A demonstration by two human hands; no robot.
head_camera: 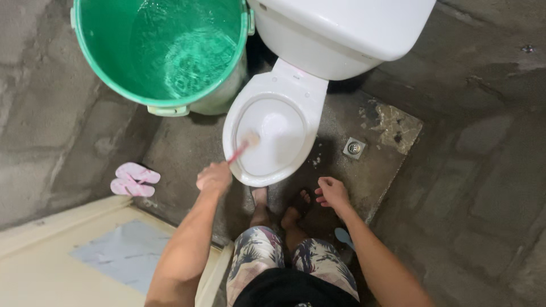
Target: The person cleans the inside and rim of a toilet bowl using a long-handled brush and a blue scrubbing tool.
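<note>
One pink-handled toilet brush (243, 146), head inside the one white toilet bowl (272, 136), near its left rim. Left hand (214, 177) fisted tight on the handle. Right hand (332, 192) free, fingers loosely curled, holding nothing. One green water bucket (162, 51) touching the bowl's left. Two pink slippers (134, 179) by the wall. One floor drain (354, 148) on open concrete, right.

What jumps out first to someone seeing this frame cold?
The white toilet at centre, with the left hand holding a red-handled brush whose head rests inside the bowl. Next, the big green bucket of water at upper left, right beside the toilet. The right hand hangs empty near the bowl's front rim, and a pair of pink flip-flops lies on the concrete floor at left.
</note>
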